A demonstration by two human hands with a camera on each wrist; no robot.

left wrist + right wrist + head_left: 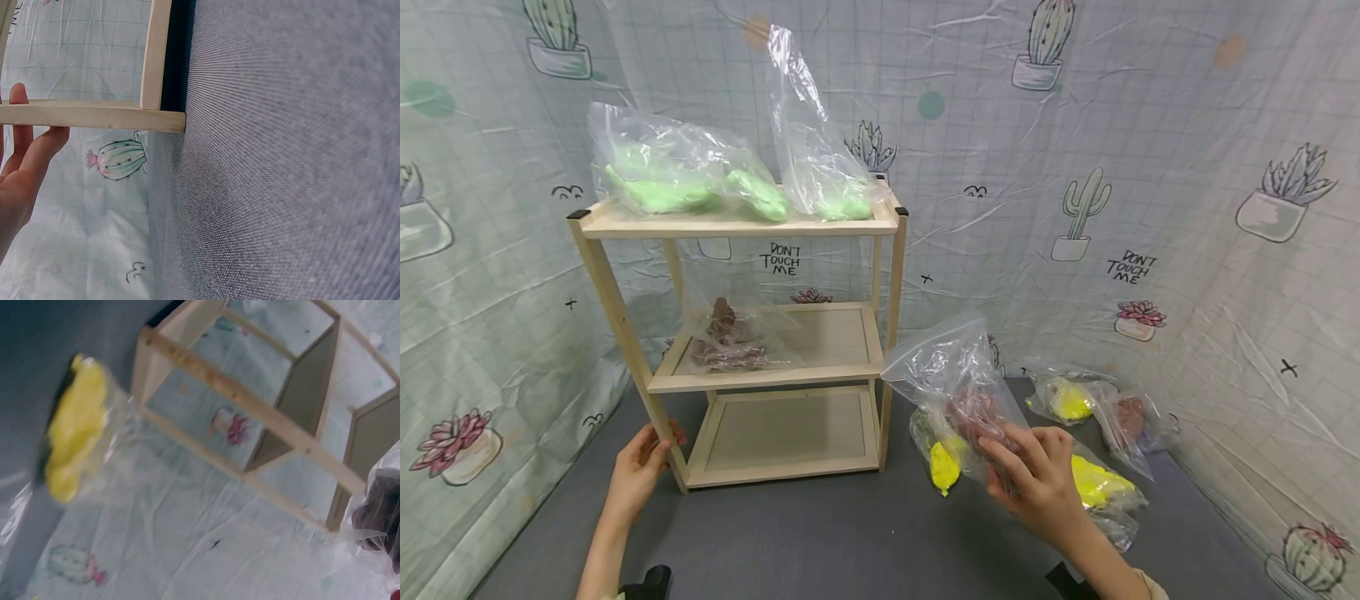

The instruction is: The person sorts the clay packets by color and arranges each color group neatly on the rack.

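A three-tier wooden shelf (767, 479) stands on the dark grey table. My left hand (638, 467) holds its front left leg low down, and the left wrist view shows fingers on both sides of that post (106, 117). To the right of the shelf, my right hand (1033, 479) grips a clear plastic bag (936, 367) with a reddish-brown lump in it, raised above the table. In the right wrist view, only part of this bag (381, 512) shows at the right edge. A bag with a yellow piece (944, 468) lies under and beside it.
Bags with light green pieces (662, 192) rest on the top tier. A bag with brown pieces (730, 342) sits on the middle tier. Right of my right hand lie more bags, with yellow pieces (1097, 483) and a brown piece (1129, 417). A cactus-print curtain (1037, 150) surrounds the table.
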